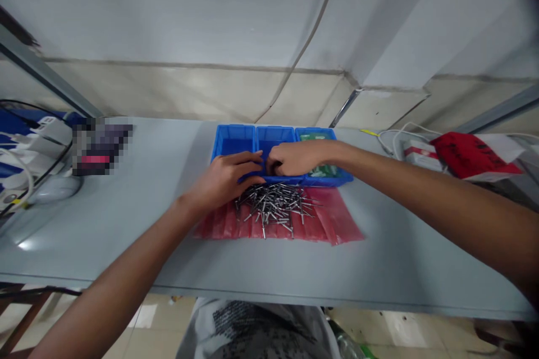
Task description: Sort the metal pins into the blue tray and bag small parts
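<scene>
Three blue plastic bins stand side by side near the wall. My right hand (292, 158) reaches down into the middle bin (275, 133) with its fingers curled together; whatever they hold is hidden. My left hand (233, 175) lies across the front of the left bin (233, 132), fingers stretched and apart, by the front edges of the bins. In front of the bins is a heap of silver pop rivets (275, 202) on a red plastic sheet (341, 224). Small green and white pieces, too small to name, lie in the right bin (343, 180), partly behind my right arm.
Chargers and cables (46, 143) crowd the table's left end, beside a blurred dark item (103, 148). At the right are a red packet (467, 154), a white box (421, 152) and a white cable (393, 140). The wall (202, 90) rises behind the table (379, 269).
</scene>
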Available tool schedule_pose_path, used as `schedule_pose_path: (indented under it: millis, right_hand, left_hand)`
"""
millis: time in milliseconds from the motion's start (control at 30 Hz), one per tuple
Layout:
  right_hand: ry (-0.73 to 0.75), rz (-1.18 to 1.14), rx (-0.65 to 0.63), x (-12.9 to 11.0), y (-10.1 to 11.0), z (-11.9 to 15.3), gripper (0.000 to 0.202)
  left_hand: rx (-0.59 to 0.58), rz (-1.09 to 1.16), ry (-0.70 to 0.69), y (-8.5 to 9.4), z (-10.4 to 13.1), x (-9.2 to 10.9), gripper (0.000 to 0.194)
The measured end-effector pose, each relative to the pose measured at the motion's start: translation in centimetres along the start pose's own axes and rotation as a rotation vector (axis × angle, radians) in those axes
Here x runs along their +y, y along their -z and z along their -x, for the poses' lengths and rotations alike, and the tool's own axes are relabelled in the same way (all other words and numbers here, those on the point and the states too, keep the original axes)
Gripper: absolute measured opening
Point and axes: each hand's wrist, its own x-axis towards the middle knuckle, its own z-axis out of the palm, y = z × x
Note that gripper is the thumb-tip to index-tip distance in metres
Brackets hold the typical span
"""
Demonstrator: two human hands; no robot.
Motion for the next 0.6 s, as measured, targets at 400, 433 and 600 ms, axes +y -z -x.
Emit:
schedule_pose_path:
  millis: [400,433,600]
  right_hand:
    - [0.027,-0.047,0.560,-0.6,-1.0,7.1,0.023]
    - [-0.014,0.020,0.659,-0.1,-1.2,7.9,0.023]
    - [-0.106,0.118,0.637,2.7,-4.3,10.1,0.031]
  left_hand:
    - [-0.015,-0.073,-0.044,0.1,0.3,0.1,0.025]
    - [-0.028,-0.079,-0.034,0.2,0.3,0.1,0.026]
    - [-0.115,0.014,-0.054,0.8,0.0,0.2,0.024]
